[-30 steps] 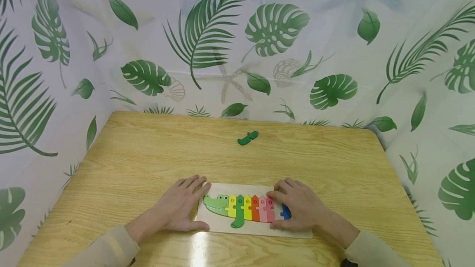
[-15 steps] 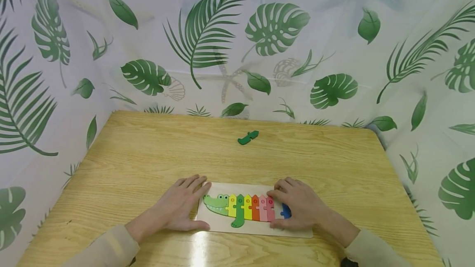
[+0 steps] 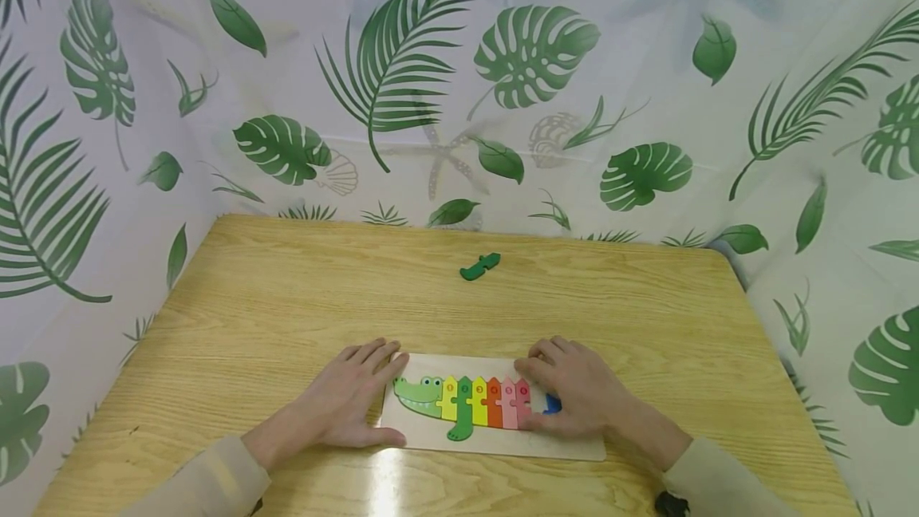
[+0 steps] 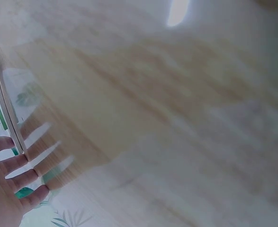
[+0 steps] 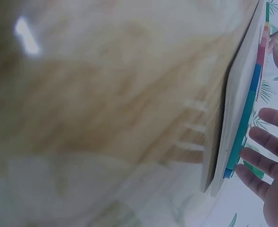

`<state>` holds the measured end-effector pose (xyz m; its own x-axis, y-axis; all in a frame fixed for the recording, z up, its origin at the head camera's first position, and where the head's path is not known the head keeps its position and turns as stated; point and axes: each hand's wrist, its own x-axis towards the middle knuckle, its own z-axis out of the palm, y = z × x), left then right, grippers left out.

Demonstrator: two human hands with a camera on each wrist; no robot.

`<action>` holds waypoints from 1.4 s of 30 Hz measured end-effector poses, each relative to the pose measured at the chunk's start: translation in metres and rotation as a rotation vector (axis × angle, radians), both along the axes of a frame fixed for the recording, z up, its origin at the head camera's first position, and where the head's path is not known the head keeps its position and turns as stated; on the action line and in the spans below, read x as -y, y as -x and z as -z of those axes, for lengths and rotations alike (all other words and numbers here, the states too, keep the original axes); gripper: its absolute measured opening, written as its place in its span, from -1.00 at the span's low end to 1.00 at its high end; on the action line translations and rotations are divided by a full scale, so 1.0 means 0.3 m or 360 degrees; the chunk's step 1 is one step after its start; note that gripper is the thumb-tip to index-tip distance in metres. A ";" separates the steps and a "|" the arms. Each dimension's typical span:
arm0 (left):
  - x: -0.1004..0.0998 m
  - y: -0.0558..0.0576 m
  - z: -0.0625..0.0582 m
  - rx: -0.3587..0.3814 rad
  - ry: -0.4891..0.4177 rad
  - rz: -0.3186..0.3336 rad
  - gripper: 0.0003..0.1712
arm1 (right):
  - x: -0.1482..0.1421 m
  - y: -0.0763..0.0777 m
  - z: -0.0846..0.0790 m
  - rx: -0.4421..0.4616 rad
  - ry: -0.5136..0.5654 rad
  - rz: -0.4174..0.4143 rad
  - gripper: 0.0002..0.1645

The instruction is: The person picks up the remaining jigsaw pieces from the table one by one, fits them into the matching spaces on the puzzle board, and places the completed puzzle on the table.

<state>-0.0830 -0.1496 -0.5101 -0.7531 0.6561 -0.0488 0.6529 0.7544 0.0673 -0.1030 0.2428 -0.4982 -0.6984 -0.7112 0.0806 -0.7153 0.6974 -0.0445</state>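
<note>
A wooden crocodile puzzle [image 3: 495,405] of coloured, numbered pieces lies on a pale board [image 3: 488,443]. My left hand [image 3: 352,397] rests at the board's left end, thumb and fingers spread apart along its edge. Over the right end arches my right hand [image 3: 581,389], index finger and thumb tips close to the last pink piece [image 3: 523,401]. It covers most of a blue piece [image 3: 553,404]. Seen from the right wrist, a teal piece [image 5: 242,127] runs along the board beside the blue one, with relaxed, spread fingers [image 5: 266,139] close to it.
A loose dark green crocodile-leg piece [image 3: 479,267] lies towards the back of the wooden table [image 3: 323,286]. Leaf-printed cloth [image 3: 431,86] hangs behind the table and along both sides.
My right hand has shifted slightly over the board, its thumb moving away from the front edge and hiding more of the blue piece. The left hand and loose green piece stay put.
</note>
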 end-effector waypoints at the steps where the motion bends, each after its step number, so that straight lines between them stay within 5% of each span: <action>1: 0.000 0.000 0.000 0.0000 -0.0001 0.0000 0.33 | 0.000 0.004 0.000 -0.0017 0.0000 0.0000 -0.12; 42: -0.002 -0.001 -0.003 0.0045 -0.0003 -0.0003 0.32 | 0.082 0.146 -0.042 -0.0158 0.0354 0.0225 -0.01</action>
